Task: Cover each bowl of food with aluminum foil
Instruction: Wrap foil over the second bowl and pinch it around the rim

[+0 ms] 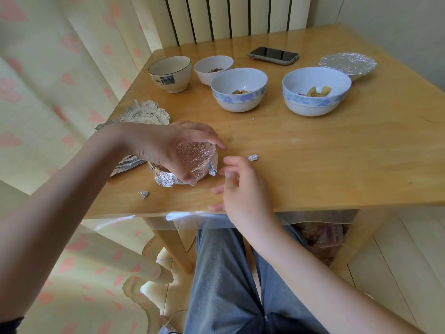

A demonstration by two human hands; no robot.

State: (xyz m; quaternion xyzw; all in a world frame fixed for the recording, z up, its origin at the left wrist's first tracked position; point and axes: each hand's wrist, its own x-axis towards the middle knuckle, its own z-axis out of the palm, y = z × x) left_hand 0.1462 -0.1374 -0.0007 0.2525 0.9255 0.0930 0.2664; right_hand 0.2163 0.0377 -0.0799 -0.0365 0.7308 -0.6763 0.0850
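- Under the left grip (pixel 168 150) sits the small bowl wrapped in shiny silver foil (pixel 192 155), near the front edge of the wooden surface (pixel 337 153). The fingers curl over its top and hold it.
- Just right of that bowl hovers the right grip (pixel 237 182), fingers loose and holding nothing.
- A foil flap (pixel 212 170) sticks out between the two grips. A hard tug could rip it.
- Pressing down too hard could dent the foil into the food.
- Beyond the grips stand two white bowls with blue flowers (pixel 239 89) (pixel 316 90) and a plain white bowl (pixel 213 68), all uncovered. A fast reach could tip one.
- Left of the left grip lie crumpled foil sheets (pixel 144 114) at the surface's edge. A bump could knock them to the floor.
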